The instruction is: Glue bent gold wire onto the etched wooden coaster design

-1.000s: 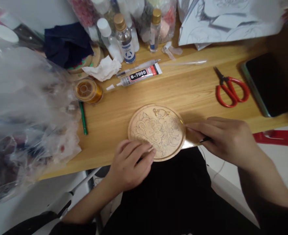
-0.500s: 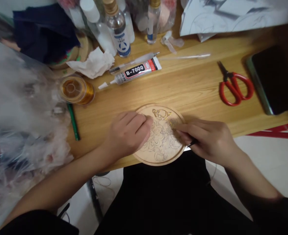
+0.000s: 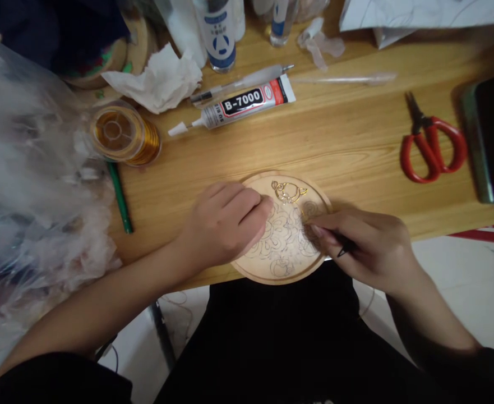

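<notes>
A round wooden disc (image 3: 284, 247) with a pencilled flower drawing lies at the near edge of the wooden table (image 3: 335, 146). A small shape of gold wire (image 3: 287, 192) sits on its far part. My left hand (image 3: 225, 221) rests on the disc's left side with fingers curled together, pressing it down. My right hand (image 3: 362, 244) is at the disc's right side, fingers pinched round a thin dark tool (image 3: 344, 248) whose tip points at the drawing.
A B-7000 glue tube (image 3: 238, 105) and a pen lie behind the disc. A spool of gold wire (image 3: 123, 134), crumpled tissue (image 3: 156, 81) and a green pencil (image 3: 119, 196) are at left, beside plastic bags (image 3: 23, 185). Red scissors (image 3: 432, 146) and a phone (image 3: 493, 140) lie at right. Bottles stand at the back.
My left hand moved from the disc's near edge up onto its left side. My right hand slid left onto the disc's right part. The view dipped closer to the table.
</notes>
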